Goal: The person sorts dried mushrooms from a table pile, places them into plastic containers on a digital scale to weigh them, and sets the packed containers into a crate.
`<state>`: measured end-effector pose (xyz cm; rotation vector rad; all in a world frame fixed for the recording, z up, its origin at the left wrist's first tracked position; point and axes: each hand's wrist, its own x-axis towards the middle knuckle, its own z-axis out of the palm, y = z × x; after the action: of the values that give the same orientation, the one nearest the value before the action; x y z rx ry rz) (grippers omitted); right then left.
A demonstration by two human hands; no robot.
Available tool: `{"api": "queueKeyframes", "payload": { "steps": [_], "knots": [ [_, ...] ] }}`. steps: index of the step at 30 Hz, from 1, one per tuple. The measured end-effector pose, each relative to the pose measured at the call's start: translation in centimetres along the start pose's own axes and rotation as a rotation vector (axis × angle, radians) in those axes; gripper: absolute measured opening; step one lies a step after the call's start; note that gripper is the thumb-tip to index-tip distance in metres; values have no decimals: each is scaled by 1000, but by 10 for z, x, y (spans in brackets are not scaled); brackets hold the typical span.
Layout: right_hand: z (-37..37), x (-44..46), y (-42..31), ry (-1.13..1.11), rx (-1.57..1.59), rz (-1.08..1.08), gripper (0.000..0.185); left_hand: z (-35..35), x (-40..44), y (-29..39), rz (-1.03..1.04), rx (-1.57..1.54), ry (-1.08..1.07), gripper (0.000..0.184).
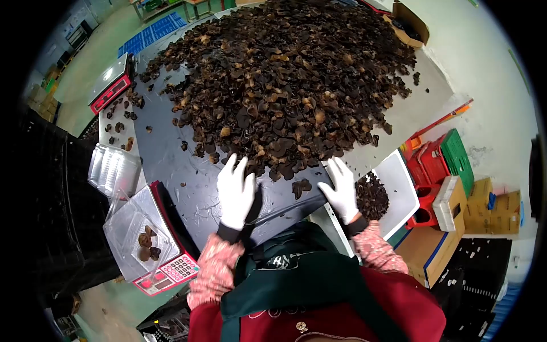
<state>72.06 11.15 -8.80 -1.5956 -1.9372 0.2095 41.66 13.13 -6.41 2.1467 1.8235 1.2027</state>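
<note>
A big heap of dark brown, curled pieces [285, 97] that look like wood ear mushrooms covers the table [165, 131]. My left hand [236, 192], in a white glove, is at the heap's near edge with fingers spread and nothing in it. On the other side, my right hand [342, 189], also white-gloved, has its fingers apart and holds nothing. Between the hands lies a small loose clump [301, 188]. Just right of my right hand, a white bin [403, 196] contains more dark pieces [371, 198].
At left, a red scale [185, 267] bears an open clear plastic box [128, 228] with a few brown pieces. Stacked clear boxes [114, 170] stand behind it, and another scale [111, 91] farther back. Red crates [426, 165] and cardboard boxes [493, 211] are at right.
</note>
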Motion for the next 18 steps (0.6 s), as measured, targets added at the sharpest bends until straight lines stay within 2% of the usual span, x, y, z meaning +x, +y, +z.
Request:
{"api": "queueKeyframes", "payload": {
  "steps": [2,4,6,8,11,12,14,16,18],
  "knots": [
    [20,30,-30,-1,88,-44,75,29,36,12,52,96,-55,67],
    [45,54,-45,61,10,-114,78,51,65,12,79,224,-122,76],
    [60,86,-53,12,-97,-88,82,62,87,4,60,314,-176,70],
    [70,125,-59,70,-99,-89,84,69,95,-23,45,366,-150,53],
    [86,182,-67,46,-73,-19,93,61,88,-43,-65,347,-139,43],
    [90,195,-77,-34,-62,28,89,52,84,-48,-64,307,-136,40],
    [95,206,-97,-218,-157,-54,81,43,69,-59,-96,286,-66,38],
    [112,197,-108,-133,-180,-276,58,39,44,-73,-168,176,73,36],
    [124,177,-126,-225,-92,-328,50,30,16,-83,-229,209,107,34]
  ]
}}
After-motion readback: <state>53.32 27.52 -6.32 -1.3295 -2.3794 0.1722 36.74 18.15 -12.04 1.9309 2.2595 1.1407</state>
